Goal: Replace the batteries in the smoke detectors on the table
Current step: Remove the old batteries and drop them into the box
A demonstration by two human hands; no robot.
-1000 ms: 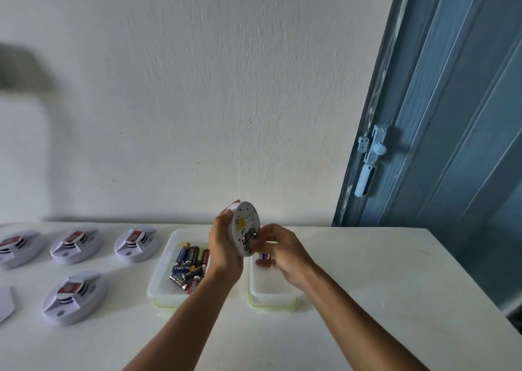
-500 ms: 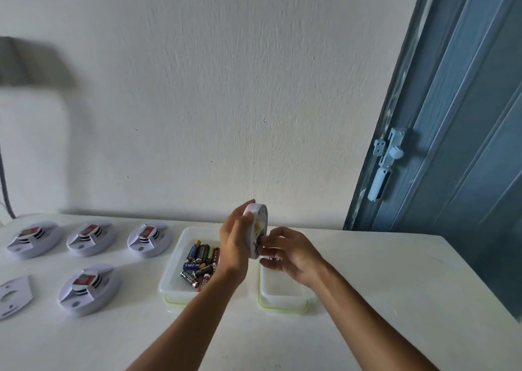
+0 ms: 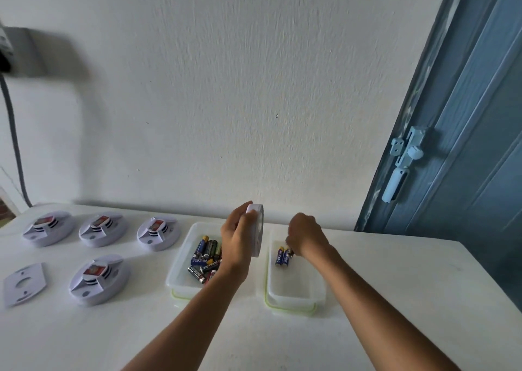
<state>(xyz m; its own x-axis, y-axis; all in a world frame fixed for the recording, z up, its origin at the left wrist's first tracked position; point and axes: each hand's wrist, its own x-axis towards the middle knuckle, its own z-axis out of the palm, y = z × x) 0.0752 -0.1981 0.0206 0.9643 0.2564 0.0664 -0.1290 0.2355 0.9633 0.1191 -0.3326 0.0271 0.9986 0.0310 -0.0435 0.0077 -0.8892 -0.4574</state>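
I'm holding one detector (image 3: 256, 229) up on edge in my left hand (image 3: 238, 242), fingers curled round its rim, dead centre of the frame and right above the gap between the two tubs. My right hand (image 3: 306, 236) is hovering over the far end of the right tub (image 3: 293, 294), fingers curled down, and honestly I can't tell whether it's pinching anything, since the fingertips are hidden behind the knuckles. Just left of that hand a couple of blue batteries (image 3: 282, 256) are lying in the right tub. The left tub (image 3: 180, 271) is holding a loose pile of cells (image 3: 204, 260), partly hidden by my left wrist. Over on the left of the worktop (image 3: 381, 286) three more detectors are sitting in a row (image 3: 103, 230), with a fourth one (image 3: 99, 279) lower down and a flat mounting plate (image 3: 24, 283) at the left edge. Blue door (image 3: 466, 144) is on the right.
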